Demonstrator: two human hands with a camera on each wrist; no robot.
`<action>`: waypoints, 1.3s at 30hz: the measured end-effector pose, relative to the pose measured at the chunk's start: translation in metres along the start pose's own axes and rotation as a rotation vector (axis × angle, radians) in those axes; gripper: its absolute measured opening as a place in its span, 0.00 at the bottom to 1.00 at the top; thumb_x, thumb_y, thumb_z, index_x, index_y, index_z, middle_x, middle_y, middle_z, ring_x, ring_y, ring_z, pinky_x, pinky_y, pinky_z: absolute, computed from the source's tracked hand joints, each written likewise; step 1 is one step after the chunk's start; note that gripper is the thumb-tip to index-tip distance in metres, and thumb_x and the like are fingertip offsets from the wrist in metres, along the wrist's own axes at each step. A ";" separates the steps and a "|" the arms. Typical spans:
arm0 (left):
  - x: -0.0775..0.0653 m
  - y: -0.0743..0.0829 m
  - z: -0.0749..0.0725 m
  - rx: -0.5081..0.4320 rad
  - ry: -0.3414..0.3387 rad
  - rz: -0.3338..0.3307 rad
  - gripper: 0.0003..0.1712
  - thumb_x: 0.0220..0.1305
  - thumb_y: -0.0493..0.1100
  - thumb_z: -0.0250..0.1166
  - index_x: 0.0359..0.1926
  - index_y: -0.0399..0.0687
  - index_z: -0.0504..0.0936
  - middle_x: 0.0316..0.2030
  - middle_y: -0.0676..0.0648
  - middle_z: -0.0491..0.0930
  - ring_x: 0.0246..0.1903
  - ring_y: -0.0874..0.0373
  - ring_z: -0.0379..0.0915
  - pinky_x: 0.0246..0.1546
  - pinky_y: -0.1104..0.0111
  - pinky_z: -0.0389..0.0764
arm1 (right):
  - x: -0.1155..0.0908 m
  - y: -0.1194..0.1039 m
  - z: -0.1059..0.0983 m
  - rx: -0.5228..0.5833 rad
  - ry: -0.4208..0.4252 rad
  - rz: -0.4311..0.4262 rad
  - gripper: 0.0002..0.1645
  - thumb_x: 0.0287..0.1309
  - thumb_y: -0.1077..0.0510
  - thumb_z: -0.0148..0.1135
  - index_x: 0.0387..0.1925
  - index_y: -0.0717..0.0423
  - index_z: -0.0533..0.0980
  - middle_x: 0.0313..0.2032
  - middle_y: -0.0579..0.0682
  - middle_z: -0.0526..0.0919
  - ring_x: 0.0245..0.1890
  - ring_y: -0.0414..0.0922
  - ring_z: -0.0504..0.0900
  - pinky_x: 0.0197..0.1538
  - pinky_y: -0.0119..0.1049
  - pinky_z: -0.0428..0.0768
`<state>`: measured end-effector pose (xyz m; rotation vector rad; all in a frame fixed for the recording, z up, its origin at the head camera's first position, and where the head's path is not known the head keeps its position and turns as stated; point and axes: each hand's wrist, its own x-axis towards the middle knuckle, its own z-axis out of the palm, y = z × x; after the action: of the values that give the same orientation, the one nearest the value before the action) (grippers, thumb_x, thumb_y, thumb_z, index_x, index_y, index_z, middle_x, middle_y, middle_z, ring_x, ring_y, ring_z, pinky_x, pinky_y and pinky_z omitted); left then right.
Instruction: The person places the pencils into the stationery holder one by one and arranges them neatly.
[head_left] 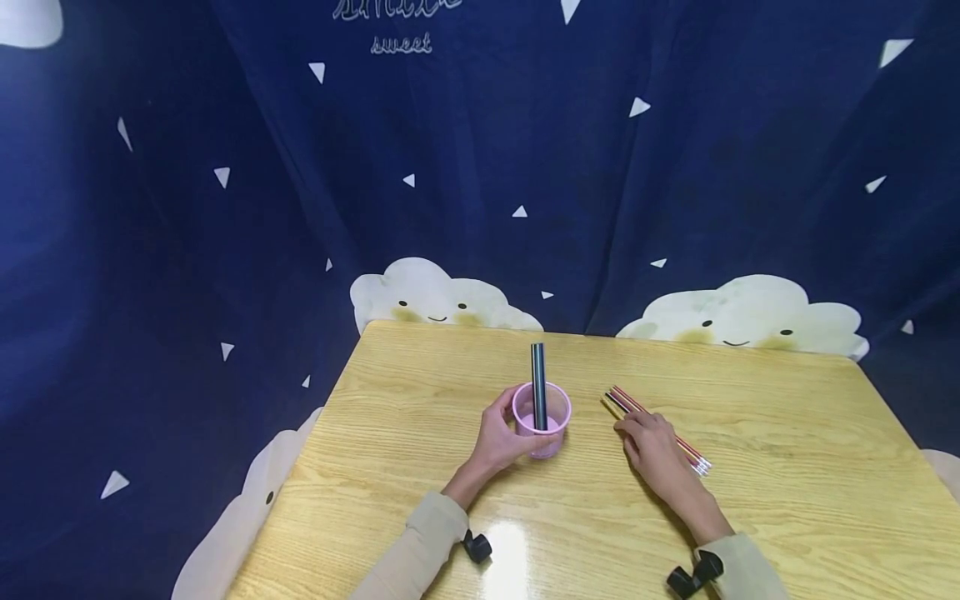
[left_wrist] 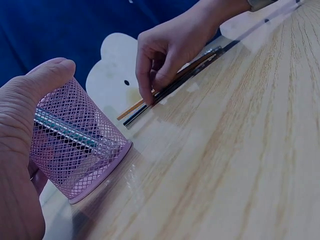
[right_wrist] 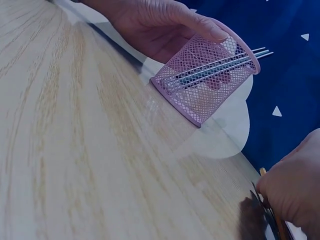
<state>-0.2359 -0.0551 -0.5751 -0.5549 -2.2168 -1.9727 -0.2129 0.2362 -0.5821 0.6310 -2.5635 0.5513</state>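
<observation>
A pink mesh pencil cup [head_left: 546, 450] stands upright on the table, with dark striped pencils [head_left: 538, 375] leaning up out of it. My left hand [head_left: 504, 440] grips the cup from its left side, thumb across the near wall. To the right, my right hand [head_left: 660, 458] is low over a small bundle of pencils [head_left: 699, 460], red, yellow and dark ones, lying slantwise on the wood. Its thumb and forefinger pinch at the bundle in the left wrist view, where an orange pencil [left_wrist: 131, 109] lies beside dark ones. The hand covers the bundle's middle.
The light wooden table [head_left: 420, 383] extends around both hands, its far edge against a dark blue curtain [head_left: 480, 167] printed with clouds and white triangles. A bright glare lies near the front. Black wrist cameras [head_left: 477, 547] are strapped to both sleeves.
</observation>
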 end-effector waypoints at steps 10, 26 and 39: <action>0.001 -0.001 0.000 0.000 0.001 -0.001 0.50 0.39 0.38 0.88 0.67 0.44 0.78 0.58 0.46 0.84 0.56 0.53 0.80 0.62 0.59 0.82 | 0.009 -0.007 -0.010 0.073 -0.033 0.081 0.13 0.57 0.73 0.67 0.43 0.61 0.85 0.43 0.58 0.88 0.45 0.58 0.85 0.49 0.57 0.83; -0.001 -0.004 0.000 -0.006 -0.001 -0.015 0.51 0.40 0.39 0.88 0.68 0.47 0.77 0.59 0.45 0.82 0.59 0.46 0.79 0.64 0.50 0.80 | 0.030 -0.015 -0.022 0.308 0.107 0.031 0.23 0.54 0.77 0.65 0.51 0.62 0.84 0.46 0.55 0.87 0.34 0.39 0.81 0.36 0.40 0.85; 0.000 0.001 0.001 -0.035 0.004 0.004 0.50 0.39 0.34 0.87 0.67 0.42 0.77 0.59 0.42 0.83 0.57 0.42 0.80 0.62 0.45 0.80 | 0.054 -0.027 -0.036 0.409 0.235 -0.022 0.29 0.52 0.78 0.66 0.57 0.63 0.81 0.40 0.57 0.86 0.32 0.37 0.83 0.31 0.23 0.78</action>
<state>-0.2350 -0.0545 -0.5739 -0.5583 -2.1808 -2.0128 -0.2311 0.2129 -0.5183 0.6800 -2.2349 1.0887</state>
